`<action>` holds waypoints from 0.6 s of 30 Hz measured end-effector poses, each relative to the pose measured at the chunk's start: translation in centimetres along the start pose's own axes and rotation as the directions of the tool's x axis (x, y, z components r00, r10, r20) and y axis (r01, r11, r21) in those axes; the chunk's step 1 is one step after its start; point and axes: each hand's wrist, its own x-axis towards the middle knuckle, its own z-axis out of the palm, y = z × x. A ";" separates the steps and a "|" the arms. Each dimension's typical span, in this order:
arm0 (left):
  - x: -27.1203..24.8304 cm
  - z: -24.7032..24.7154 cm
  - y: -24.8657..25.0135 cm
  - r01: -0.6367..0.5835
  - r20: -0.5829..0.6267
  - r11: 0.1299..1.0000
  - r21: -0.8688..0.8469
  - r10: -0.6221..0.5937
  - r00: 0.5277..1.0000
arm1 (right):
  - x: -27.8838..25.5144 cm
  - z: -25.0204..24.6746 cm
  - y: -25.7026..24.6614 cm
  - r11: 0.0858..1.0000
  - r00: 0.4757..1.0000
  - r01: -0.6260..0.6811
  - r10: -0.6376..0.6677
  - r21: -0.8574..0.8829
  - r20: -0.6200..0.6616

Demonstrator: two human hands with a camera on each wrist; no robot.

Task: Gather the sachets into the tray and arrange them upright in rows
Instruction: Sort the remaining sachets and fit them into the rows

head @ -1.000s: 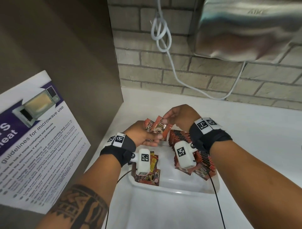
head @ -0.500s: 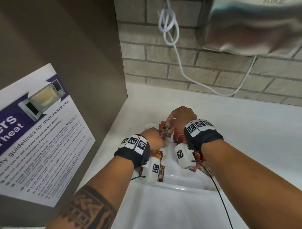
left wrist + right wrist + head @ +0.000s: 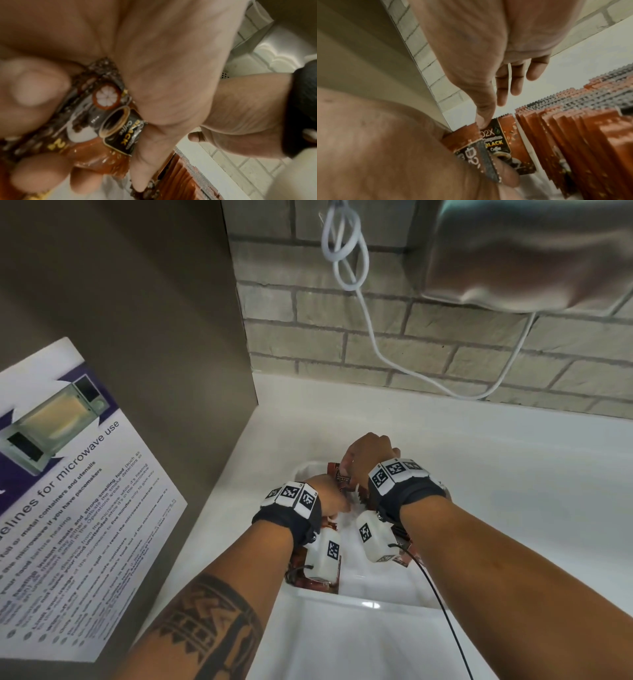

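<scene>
Both hands low over white tray (image 3: 359, 589) on white bench (image 3: 513, 491), left hand (image 3: 327, 496) gripping coffee sachets (image 3: 109, 121), right hand (image 3: 368, 455) pinching one sachet (image 3: 502, 142) upright beside standing row (image 3: 573, 135)

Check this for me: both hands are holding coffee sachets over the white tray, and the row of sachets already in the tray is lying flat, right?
Not quite. The row of sachets already in the white tray stands upright on edge, packed side by side, not flat; the right wrist view shows it. The rest holds: the left hand and right hand each hold a coffee sachet over the tray.
</scene>
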 end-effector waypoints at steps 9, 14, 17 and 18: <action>0.1 -0.6 -0.1 0.003 0.027 1.000 -0.017 -0.003 1.000 | 0.1 -0.6 1.2 0.993 0.997 0.065 -0.068 0.096 0.028; -0.6 -0.5 0.0 0.048 0.037 0.995 -0.085 -0.045 0.998 | -0.5 -1.4 1.4 0.981 0.994 0.110 -0.105 0.158 -0.040; -1.2 -1.0 -0.2 0.081 0.059 0.972 -0.219 -0.070 0.996 | -1.0 -2.2 1.4 0.969 0.990 0.139 -0.134 0.205 -0.036; -1.4 -1.3 -0.3 0.079 0.058 0.961 -0.265 -0.066 0.996 | -1.1 -2.5 1.5 0.963 0.988 0.154 -0.149 0.222 -0.037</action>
